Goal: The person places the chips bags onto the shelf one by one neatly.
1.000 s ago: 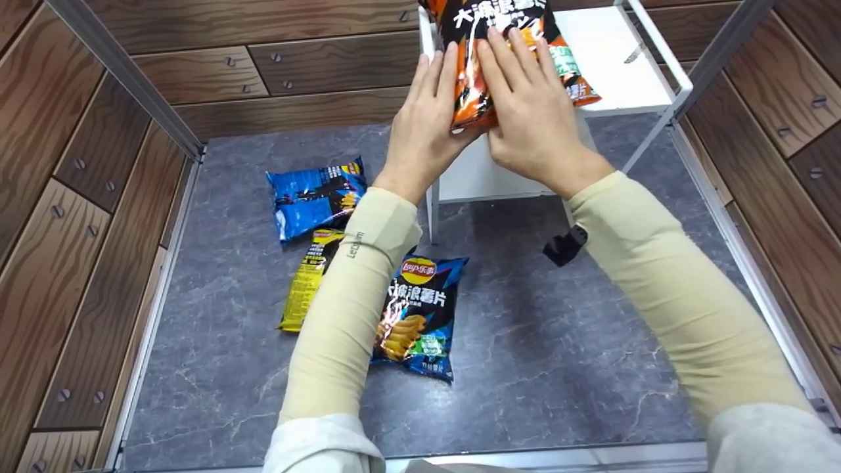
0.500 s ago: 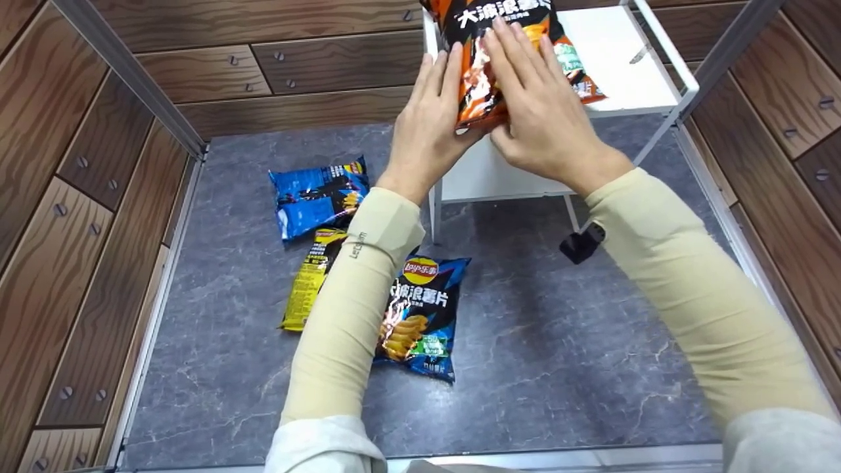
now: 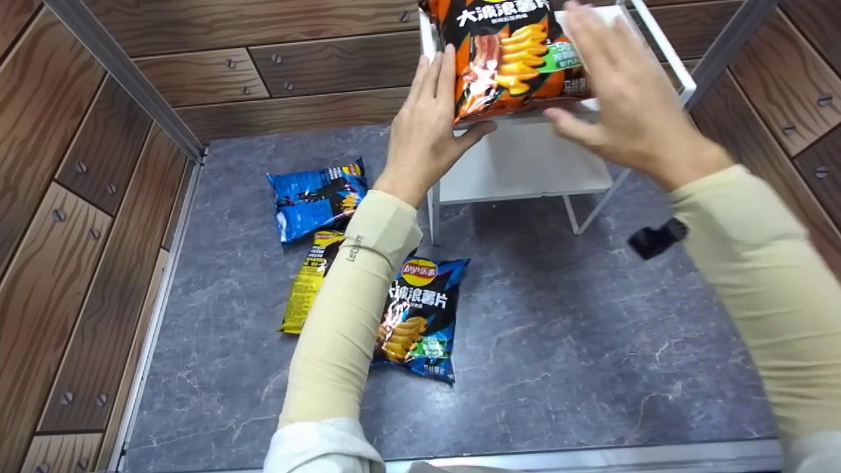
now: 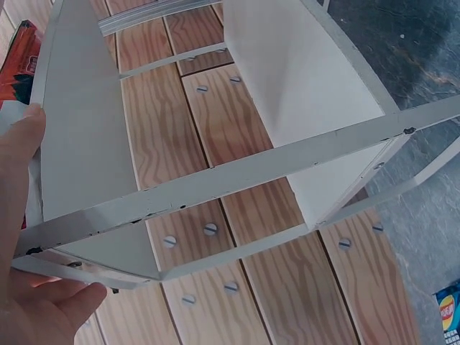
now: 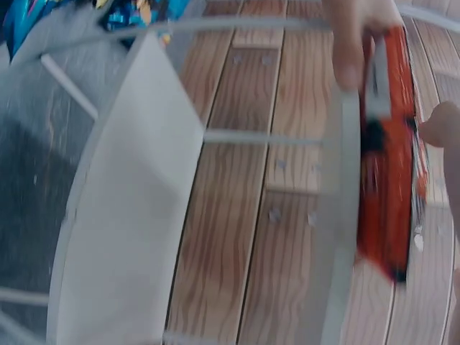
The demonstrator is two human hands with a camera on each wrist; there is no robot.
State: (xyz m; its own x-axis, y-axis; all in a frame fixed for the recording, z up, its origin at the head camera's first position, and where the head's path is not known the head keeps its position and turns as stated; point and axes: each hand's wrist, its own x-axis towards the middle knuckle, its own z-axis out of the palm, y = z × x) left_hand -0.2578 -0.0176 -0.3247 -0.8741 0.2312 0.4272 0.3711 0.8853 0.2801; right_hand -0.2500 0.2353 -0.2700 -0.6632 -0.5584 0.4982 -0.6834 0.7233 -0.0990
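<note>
An orange-and-black bag of potato chips (image 3: 512, 66) lies face up on the upper tier of a white rack (image 3: 631, 59). My left hand (image 3: 424, 125) is at the bag's near left corner, fingers straight along its left side and thumb near its front edge. In the left wrist view, that thumb (image 4: 25, 129) is by the rack's upper edge. My right hand (image 3: 631, 105), slightly blurred, is held off to the right of the bag with fingers extended and thumb spread, holding nothing. The right wrist view shows the orange bag (image 5: 388, 165) edge-on above the shelf.
On the grey marbled floor (image 3: 525, 368) lie a blue chip bag (image 3: 315, 200), a yellow-and-black one (image 3: 305, 282) and a blue-and-black one (image 3: 420, 315), the last two partly behind my left forearm. The rack's lower shelf (image 3: 519, 164) is white. Wood-patterned walls (image 3: 328, 66) surround the area.
My right hand has lifted off the bag's front and moved right, uncovering the printed chips. The left hand and the bag have stayed nearly in place.
</note>
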